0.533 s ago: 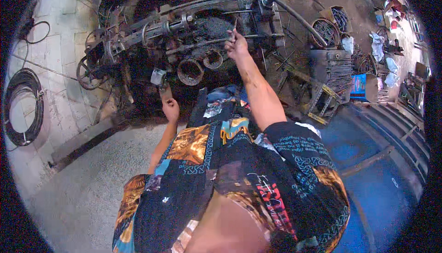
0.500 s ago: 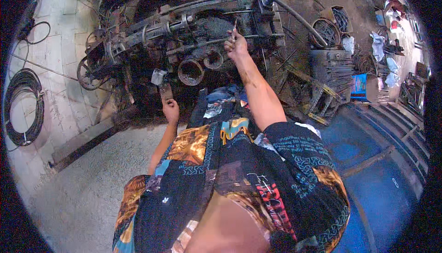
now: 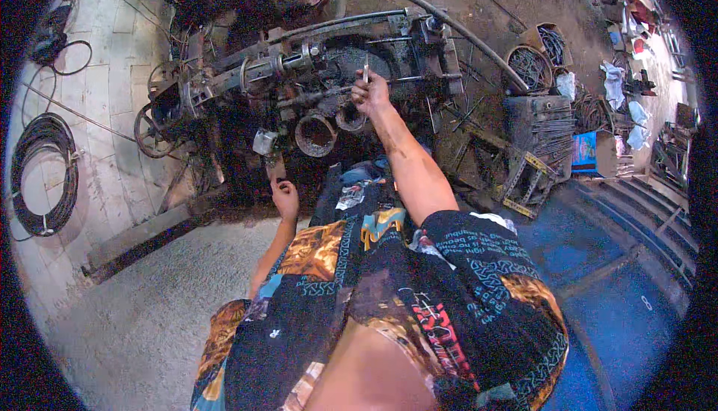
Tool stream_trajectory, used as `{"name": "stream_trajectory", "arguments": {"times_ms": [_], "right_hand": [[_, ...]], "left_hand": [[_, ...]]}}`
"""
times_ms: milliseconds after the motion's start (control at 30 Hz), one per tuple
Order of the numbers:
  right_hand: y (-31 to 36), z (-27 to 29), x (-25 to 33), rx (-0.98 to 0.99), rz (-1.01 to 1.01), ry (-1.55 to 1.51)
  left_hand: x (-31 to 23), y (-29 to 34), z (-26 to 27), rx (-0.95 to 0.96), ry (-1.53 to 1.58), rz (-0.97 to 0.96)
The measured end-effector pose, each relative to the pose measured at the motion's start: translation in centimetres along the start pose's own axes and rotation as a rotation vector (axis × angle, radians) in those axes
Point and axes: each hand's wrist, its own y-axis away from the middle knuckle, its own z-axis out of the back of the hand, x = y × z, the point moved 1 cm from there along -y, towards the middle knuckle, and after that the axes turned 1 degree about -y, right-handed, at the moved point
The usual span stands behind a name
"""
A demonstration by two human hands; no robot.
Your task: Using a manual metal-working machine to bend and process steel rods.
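My right hand is closed around a thin metal rod that points up, held over the dark, greasy machine. Below that hand, two round metal rings sit on the near side of the machine. Lower and to the left, my left hand has curled fingers at the lower end of a flat brown bar. A light metal block is at the bar's upper end. Dark grains or shavings lie in the machine's bed near the rod.
A long pipe slants across above the machine. On the right are a metal stand with rods, a basket of metal pieces and a blue box. A coiled black cable lies on the left floor; a handwheel juts out left.
My right hand with the rod has moved slightly left and down in the picture. The whole view has shifted a little, and my left hand stays by the flat bar.
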Motion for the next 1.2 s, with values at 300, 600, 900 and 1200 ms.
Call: {"name": "stream_trajectory", "arguments": {"times_ms": [300,600,900,1200], "right_hand": [[-0.2,-3.4,-0.6,0.026,0.493,0.959],[2.5,-0.7,1.3,-0.573,0.924,1.590],[4.1,3.1,-1.8,-0.301,0.683,1.823],[13.6,11.6,6.4,-0.723,0.948,1.882]], "left_hand": [[2.5,0.0,-0.1,0.023,-0.012,0.001],[1.5,0.6,-0.9,-0.011,0.064,-0.111],[-0.9,0.4,-1.0,-0.048,-0.020,-0.129],[4.3,-2.2,-3.6,0.061,-0.076,-0.110]]}}
